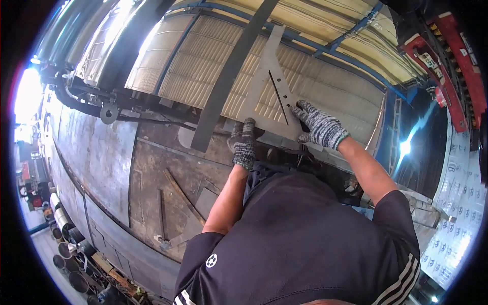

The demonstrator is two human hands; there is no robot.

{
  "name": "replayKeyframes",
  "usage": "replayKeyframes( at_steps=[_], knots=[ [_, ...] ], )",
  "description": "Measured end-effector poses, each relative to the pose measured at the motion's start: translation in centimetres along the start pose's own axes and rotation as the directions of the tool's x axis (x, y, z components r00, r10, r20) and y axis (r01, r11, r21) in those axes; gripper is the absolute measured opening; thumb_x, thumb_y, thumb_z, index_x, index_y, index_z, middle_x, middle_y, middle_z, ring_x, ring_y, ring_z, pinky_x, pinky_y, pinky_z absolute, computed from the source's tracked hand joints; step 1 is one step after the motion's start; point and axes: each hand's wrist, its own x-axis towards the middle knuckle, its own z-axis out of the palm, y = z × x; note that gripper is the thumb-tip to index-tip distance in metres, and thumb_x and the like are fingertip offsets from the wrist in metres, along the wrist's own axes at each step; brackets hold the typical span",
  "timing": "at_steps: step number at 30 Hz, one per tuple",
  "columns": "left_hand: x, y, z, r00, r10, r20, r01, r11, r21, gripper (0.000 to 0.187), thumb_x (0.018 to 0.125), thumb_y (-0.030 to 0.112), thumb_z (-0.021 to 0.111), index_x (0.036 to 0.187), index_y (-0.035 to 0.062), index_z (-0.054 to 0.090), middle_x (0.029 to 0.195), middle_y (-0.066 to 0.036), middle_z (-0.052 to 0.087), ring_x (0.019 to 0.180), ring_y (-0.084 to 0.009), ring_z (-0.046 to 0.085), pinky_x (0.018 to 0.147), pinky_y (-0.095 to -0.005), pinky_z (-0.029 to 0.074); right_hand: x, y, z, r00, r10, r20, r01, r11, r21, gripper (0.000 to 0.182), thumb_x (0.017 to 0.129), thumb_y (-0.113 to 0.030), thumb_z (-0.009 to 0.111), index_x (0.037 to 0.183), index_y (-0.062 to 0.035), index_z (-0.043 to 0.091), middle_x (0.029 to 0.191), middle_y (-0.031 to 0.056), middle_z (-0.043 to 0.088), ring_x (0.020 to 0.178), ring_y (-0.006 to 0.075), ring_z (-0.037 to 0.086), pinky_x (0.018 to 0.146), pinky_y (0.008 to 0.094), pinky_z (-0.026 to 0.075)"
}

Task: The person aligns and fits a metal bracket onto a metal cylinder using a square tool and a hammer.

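Note:
A flat, pale metal plate (262,76) with a long slot and several small holes is held up in front of me. My left hand (245,144), in a grey knitted glove, grips its lower left corner. At its lower right edge my right hand (321,123), gloved the same way, is closed on the plate, its fingers partly behind it. Just left of the plate a long dark metal strip (223,81) slants upward; what holds it up cannot be made out.
A worn metal work surface (152,188) lies at left, with a thin rod (183,195) and scraps on it. Rollers (127,46) stand at upper left. Red machinery (447,66) is at upper right. Round containers (79,279) sit at lower left.

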Motion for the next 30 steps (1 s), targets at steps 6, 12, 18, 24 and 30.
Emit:
replayKeyframes(
  at_steps=[6, 12, 18, 24, 30],
  knots=[
    [1.9, -3.9, -1.5, 0.946, 0.285, 0.154, -0.318, 0.908, 0.273, 0.030, 0.098, 0.030, 0.060, 0.103, 0.0007, 0.066, 0.091, -0.012, 0.070, 0.089, -0.0242, 0.070, 0.082, -0.0407, 0.050, 0.8, -0.3, 0.0, 1.000, -0.007, 0.024, 0.011, 0.989, -0.149, 0.094, 0.076, -0.037, 0.081, 0.154, -0.0079, 0.037, 0.161, 0.0212, 0.028, 0.141, 0.0394, 0.040, 0.118, 0.0442, 0.034],
    [1.0, -3.0, -1.7, 0.740, 0.630, 0.236, -0.670, 0.660, 0.340, 0.025, 0.098, 0.022, 0.063, 0.096, -0.0026, 0.065, 0.085, -0.013, 0.067, 0.081, -0.0222, 0.071, 0.067, -0.0356, 0.059, 1.2, 1.0, 1.5, 0.993, -0.113, -0.033, 0.107, 0.985, -0.132, 0.093, 0.075, -0.035, 0.081, 0.152, -0.0050, 0.039, 0.158, 0.0209, 0.036, 0.141, 0.0399, 0.040, 0.120, 0.0440, 0.032],
    [1.5, -2.6, -3.2, 0.943, 0.085, 0.323, 0.002, 0.965, -0.261, 0.025, 0.093, 0.015, 0.065, 0.111, -0.0020, 0.065, 0.099, -0.014, 0.072, 0.088, -0.0229, 0.070, 0.078, -0.0359, 0.058, 1.4, 0.5, 1.0, 0.998, -0.064, 0.010, 0.064, 0.989, -0.130, 0.094, 0.078, -0.033, 0.081, 0.155, -0.0063, 0.034, 0.160, 0.0192, 0.032, 0.145, 0.0397, 0.035, 0.122, 0.0439, 0.030],
    [5.1, -5.8, -17.4, 0.891, 0.307, 0.334, -0.448, 0.706, 0.549, 0.050, 0.093, 0.023, 0.067, 0.137, 0.0025, 0.054, 0.133, -0.013, 0.062, 0.117, -0.0226, 0.061, 0.098, -0.0408, 0.052, 1.6, 0.9, 1.4, 0.996, -0.085, 0.000, 0.084, 0.985, -0.153, 0.095, 0.077, -0.036, 0.081, 0.154, -0.0066, 0.034, 0.160, 0.0190, 0.033, 0.145, 0.0398, 0.035, 0.121, 0.0438, 0.030],
    [7.0, 5.9, -20.8, 0.653, 0.435, 0.620, -0.752, 0.274, 0.600, 0.058, 0.077, 0.014, 0.072, 0.134, 0.0080, 0.059, 0.128, -0.018, 0.063, 0.119, -0.0368, 0.056, 0.098, -0.0476, 0.046, 1.8, 2.2, 2.1, 0.991, -0.130, -0.012, 0.128, 0.986, -0.106, 0.097, 0.075, -0.040, 0.081, 0.154, -0.0075, 0.035, 0.157, 0.0202, 0.037, 0.142, 0.0408, 0.038, 0.120, 0.0444, 0.030]
  ],
)
